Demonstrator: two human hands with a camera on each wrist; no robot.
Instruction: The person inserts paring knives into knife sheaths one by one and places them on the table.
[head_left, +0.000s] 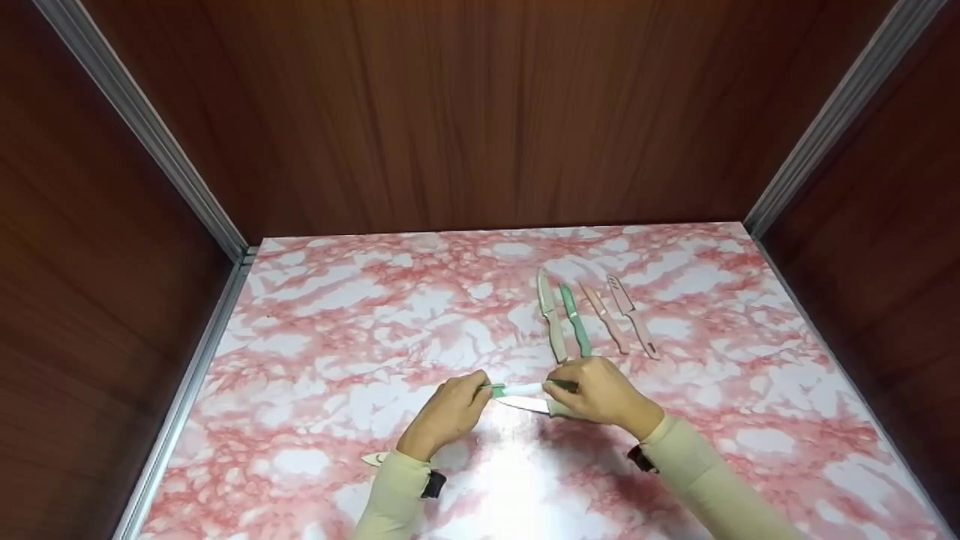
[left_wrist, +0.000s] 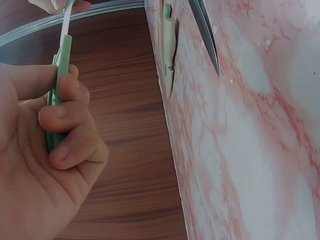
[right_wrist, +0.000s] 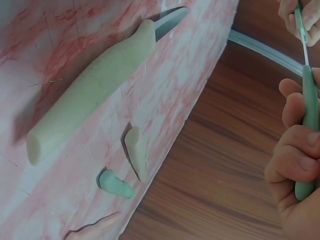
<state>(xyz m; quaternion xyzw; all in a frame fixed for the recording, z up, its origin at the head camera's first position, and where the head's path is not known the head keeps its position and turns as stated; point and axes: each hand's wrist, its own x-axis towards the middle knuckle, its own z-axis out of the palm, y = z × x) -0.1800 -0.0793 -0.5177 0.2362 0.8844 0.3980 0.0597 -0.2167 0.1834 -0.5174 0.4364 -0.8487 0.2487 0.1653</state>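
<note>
My left hand (head_left: 450, 411) grips a green blade sheath (left_wrist: 63, 70), fingers curled round it. My right hand (head_left: 600, 390) holds a knife by its green handle (right_wrist: 310, 105). The knife's pale blade (head_left: 523, 390) spans the space between the hands, its tip end inside the sheath. Just below, a cream-handled knife (right_wrist: 95, 82) lies on the table with its blade (head_left: 525, 404) bare and pointing left. In the head view, the right hand partly hides its handle.
Beyond the right hand lie a cream knife (head_left: 547, 300), a green knife (head_left: 576, 322), a pink knife (head_left: 607, 322) and another pinkish knife (head_left: 634, 319), side by side. A cream sheath (head_left: 372, 458) pokes out beside the left sleeve. Wooden panels (head_left: 480, 112) enclose the marbled table (head_left: 337, 315).
</note>
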